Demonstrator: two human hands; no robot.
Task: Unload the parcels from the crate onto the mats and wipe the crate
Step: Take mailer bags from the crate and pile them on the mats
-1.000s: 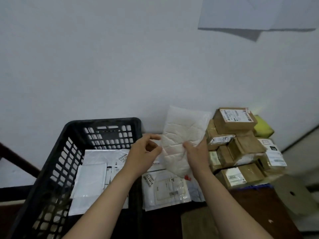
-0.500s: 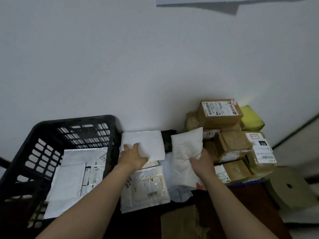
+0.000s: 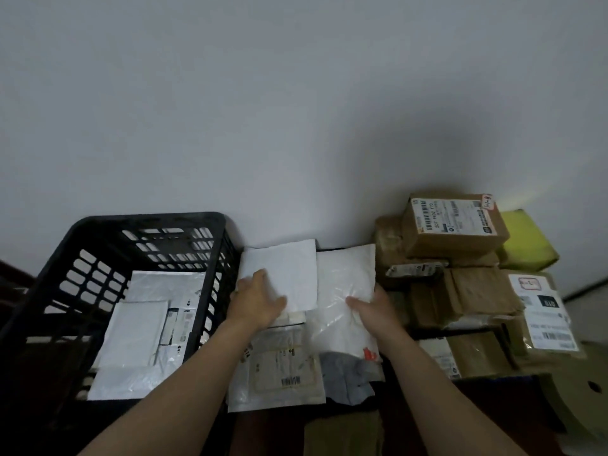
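The mailer, earlier held aloft, was laid right of the part-full crate, with the right grip clamped on it and the left grip spread flat on a white parcel.

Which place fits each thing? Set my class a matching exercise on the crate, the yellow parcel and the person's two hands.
Things:
1. black crate
2. yellow parcel
3. left hand
4. right hand

Places:
A. far right, next to the brown boxes
B. resting on the flat white parcel beside the crate
C. far left, with white mailers inside
D. gripping the crinkled white parcel

Pairs: 1-C, 2-A, 3-B, 4-D.
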